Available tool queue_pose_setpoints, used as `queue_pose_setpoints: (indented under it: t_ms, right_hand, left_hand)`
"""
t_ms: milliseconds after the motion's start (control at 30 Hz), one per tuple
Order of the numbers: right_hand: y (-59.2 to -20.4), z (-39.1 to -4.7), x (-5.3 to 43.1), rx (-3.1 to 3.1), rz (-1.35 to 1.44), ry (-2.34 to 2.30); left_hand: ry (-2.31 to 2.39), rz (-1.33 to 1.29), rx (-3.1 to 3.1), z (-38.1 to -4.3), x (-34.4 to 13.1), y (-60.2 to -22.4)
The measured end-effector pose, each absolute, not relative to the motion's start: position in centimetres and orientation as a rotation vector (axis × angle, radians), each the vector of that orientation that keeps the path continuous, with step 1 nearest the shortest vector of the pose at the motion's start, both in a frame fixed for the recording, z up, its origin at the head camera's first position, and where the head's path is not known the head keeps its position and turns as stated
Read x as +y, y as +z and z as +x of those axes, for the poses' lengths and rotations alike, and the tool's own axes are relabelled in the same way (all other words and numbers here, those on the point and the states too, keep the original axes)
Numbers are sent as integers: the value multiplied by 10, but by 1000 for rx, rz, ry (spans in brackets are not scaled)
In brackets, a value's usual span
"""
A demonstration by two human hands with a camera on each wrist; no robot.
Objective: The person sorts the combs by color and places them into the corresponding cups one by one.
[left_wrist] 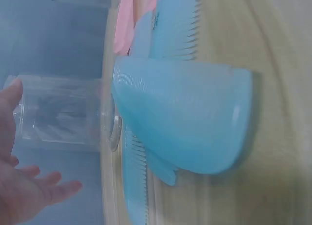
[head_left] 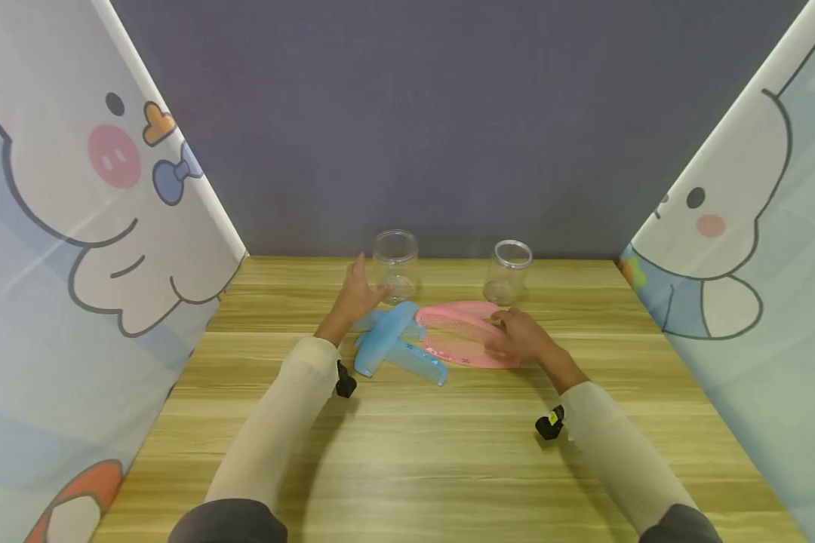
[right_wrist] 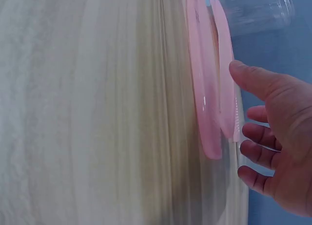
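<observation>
Blue combs lie overlapping in a pile on the wooden table, with one crossing over the others. Just right of them are pink combs, also overlapping. My left hand hovers behind the blue pile, fingers spread, beside a clear jar; the left wrist view shows nothing in its grasp. Over the right end of the pink combs is my right hand, its thumb close to the upper pink comb and its fingers loosely bent, holding nothing.
A second clear jar stands upright at the back right, behind the pink combs. A dark grey panel rises along the table's back edge. Cartoon-printed sheets flank both sides of the wooden table.
</observation>
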State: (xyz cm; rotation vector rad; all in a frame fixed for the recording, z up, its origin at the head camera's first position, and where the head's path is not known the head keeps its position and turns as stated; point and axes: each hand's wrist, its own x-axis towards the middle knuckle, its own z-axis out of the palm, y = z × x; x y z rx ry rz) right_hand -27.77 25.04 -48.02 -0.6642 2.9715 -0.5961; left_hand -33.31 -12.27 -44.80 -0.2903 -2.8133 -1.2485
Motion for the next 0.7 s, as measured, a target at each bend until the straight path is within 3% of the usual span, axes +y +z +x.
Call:
queue_pose_setpoints:
  t_ms: [700]
  right_hand:
    - [-503, -282, 259, 2901, -668, -828]
  left_hand:
    - [-1519, -214, -2615, -363, -101, -437]
